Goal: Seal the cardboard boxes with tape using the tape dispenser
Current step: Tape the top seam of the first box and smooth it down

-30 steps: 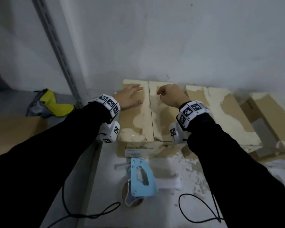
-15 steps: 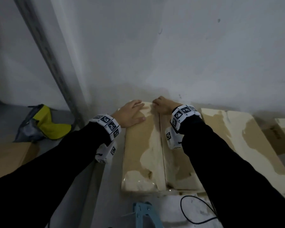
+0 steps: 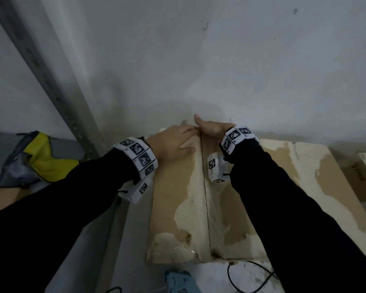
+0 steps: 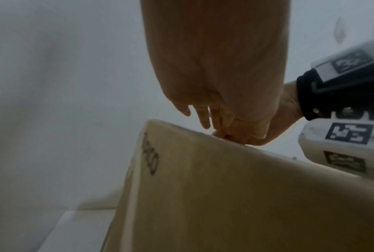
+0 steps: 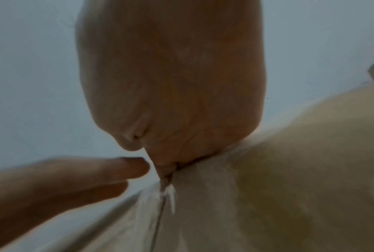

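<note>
A worn cardboard box [image 3: 178, 197] lies lengthwise in front of me, its two top flaps meeting at a middle seam [image 3: 204, 187]. My left hand [image 3: 171, 142] presses flat on the far end of the left flap, fingers straight. My right hand [image 3: 211, 129] sits at the far end of the right flap, thumb toward the wall, fingers curled over the box's far edge [image 4: 246, 134]. In the right wrist view the right hand [image 5: 171, 85] bears on the box [image 5: 289, 170] beside the left fingers [image 5: 84, 172]. The blue tape dispenser [image 3: 182, 282] lies untouched at the near edge.
More worn boxes [image 3: 304, 176] lie to the right. The wall [image 3: 220, 60] stands right behind the box. A metal upright [image 3: 57, 81] and a yellow-grey bag [image 3: 36, 159] are at the left. A black cable [image 3: 251, 278] loops near the dispenser.
Both hands have slid along the flaps to the box's far end by the wall. The view has moved forward, so the dispenser sits at the bottom edge.
</note>
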